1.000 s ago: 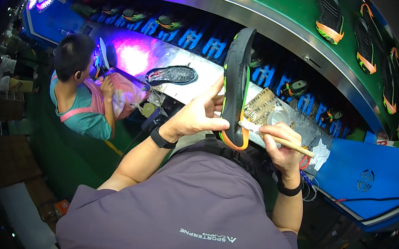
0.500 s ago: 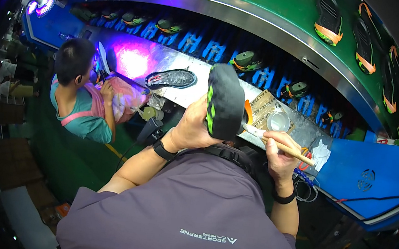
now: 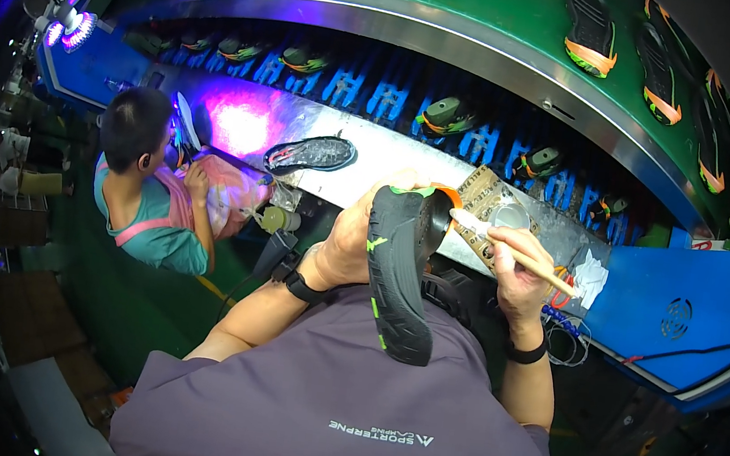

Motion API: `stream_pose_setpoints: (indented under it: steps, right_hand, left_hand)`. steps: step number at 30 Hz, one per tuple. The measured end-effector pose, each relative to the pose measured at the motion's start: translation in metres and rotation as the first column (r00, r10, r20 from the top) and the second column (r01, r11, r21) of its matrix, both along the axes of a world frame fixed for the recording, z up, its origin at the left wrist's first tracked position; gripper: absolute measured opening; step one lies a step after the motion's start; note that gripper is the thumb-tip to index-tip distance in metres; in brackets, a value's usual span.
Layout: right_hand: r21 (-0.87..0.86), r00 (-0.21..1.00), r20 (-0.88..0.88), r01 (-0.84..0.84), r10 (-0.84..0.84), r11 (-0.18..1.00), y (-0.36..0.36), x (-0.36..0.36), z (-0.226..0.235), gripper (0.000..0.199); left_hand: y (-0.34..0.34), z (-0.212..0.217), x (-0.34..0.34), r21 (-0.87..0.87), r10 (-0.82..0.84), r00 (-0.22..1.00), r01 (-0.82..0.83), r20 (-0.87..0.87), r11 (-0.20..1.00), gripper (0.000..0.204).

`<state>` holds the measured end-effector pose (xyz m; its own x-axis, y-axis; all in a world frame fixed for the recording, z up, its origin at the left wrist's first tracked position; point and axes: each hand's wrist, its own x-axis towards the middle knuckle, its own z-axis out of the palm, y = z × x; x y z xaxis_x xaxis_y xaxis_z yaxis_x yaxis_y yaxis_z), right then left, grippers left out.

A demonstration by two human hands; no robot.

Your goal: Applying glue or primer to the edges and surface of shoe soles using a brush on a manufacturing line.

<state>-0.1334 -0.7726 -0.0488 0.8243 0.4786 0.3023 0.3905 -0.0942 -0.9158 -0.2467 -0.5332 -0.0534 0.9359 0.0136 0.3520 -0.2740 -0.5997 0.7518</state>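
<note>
My left hand [image 3: 347, 242] grips a black shoe sole [image 3: 398, 272] with green marks, held upright with its tread side facing me and its toe end pointing down toward my chest. My right hand [image 3: 517, 277] holds a thin wooden-handled brush [image 3: 506, 251], whose tip touches the top end of the sole near its orange edge. Both hands wear a dark wristband. A small round glue pot [image 3: 510, 216] sits on a worn board just behind the brush.
A metal work ledge [image 3: 391, 154] runs across, with another black sole [image 3: 310, 153] lying on it under purple light. A co-worker in a teal shirt [image 3: 152, 204] sits at the left. Several soles ride on the green conveyor [image 3: 514, 29] above.
The sole has turned from edge-on to tread side facing me and has swung lower toward my chest. The brush has moved up to the sole's top end.
</note>
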Motion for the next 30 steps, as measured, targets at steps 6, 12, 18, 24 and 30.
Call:
stream_pose_setpoints:
  steps: [6,12,18,24,30]
  right_hand:
    - [-0.034,0.998,0.004,-0.057,0.057,0.998,0.006,-0.012,0.005,0.013]
    - [0.231,0.947,-0.315,0.138,-0.06,0.963,-0.009,-0.021,-0.027,0.016]
    - [0.26,0.936,-0.314,0.246,-0.159,0.934,-0.023,-0.014,-0.04,0.018]
    - [0.163,0.943,-0.291,0.216,-0.162,0.963,-0.01,-0.009,-0.038,0.021]
    - [0.113,0.924,-0.302,0.278,-0.233,0.954,-0.002,0.007,-0.051,0.021]
  left_hand:
    - [0.006,0.003,-0.001,-0.004,0.009,1.0,-0.009,-0.021,1.0,0.082]
    - [0.015,-0.001,0.002,-0.395,0.04,0.996,-0.066,-0.075,0.916,0.104]
    - [0.062,0.005,0.036,-0.869,-0.041,0.999,0.043,0.026,0.492,0.09]
    - [0.176,0.063,0.142,-0.917,-0.114,0.968,0.249,0.225,0.312,0.071]
    - [0.223,0.044,0.181,-0.867,0.632,0.766,-0.388,-0.115,0.312,0.051]
